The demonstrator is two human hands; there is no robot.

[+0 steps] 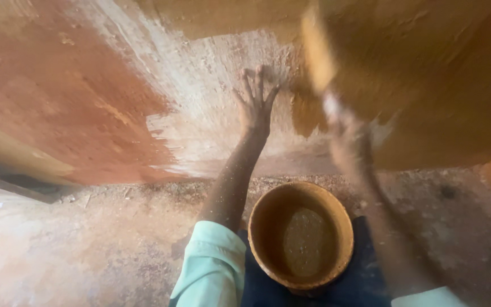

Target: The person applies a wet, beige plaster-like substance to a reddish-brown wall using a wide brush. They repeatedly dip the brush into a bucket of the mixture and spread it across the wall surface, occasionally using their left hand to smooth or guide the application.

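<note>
Two hands (255, 105) (345, 136) against ochre-smeared wall (200, 85)

Soft, warm daylight, even across the frame, no hard glare; pale wall (200, 85) patch at 12 o'clock is brightest, the gap at 9 o'clock darkest. Right hand (348, 142) and forearm at 3 o'clock heavily motion-blurred, with the ochre smear above it streaked; left hand (257, 99) only slightly soft, bowl (301, 234) at 6 o'clock sharpest. Wide-lens stretch bends wall and floor (86, 244) toward the edges, a faint shadow under the left forearm.
</note>
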